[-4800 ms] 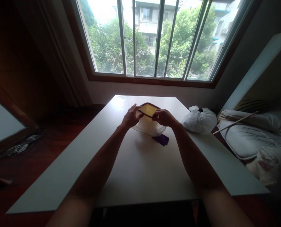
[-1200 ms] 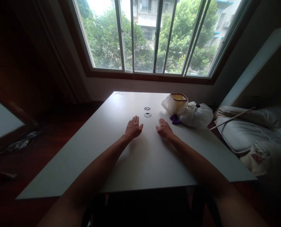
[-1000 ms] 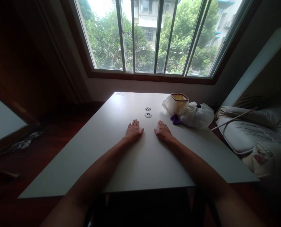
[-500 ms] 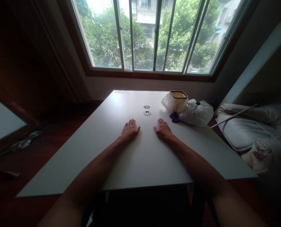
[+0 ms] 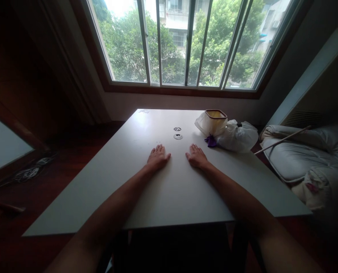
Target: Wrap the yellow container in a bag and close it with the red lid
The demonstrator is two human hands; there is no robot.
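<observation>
Both palms rest flat on a white table (image 5: 163, 197). My left hand (image 5: 158, 157) is open, its fingers pointing away from me and its thumb out to the right. Some distance to its right lies my right hand (image 5: 196, 156), also open, with the thumb turned left. Neither holds anything. Beyond the gap between them are two round fittings in the tabletop, a nearer disc (image 5: 178, 136) and a farther ring (image 5: 177, 129). Past my right hand, a small purple item (image 5: 211, 141) sits against a bin lined with a whitish bag (image 5: 214, 123).
A white plastic bag (image 5: 238, 137) lies beside the bin at the table's right edge. Right of the table are a folded padded bundle (image 5: 296, 151) and a thin stick (image 5: 282, 140). Tangled cables (image 5: 29, 172) lie on the floor at left. A window (image 5: 174, 45) is ahead.
My left hand has shifted very slightly right and toward me. The right hand stays nearly where it was. The whole view has drifted a little.
</observation>
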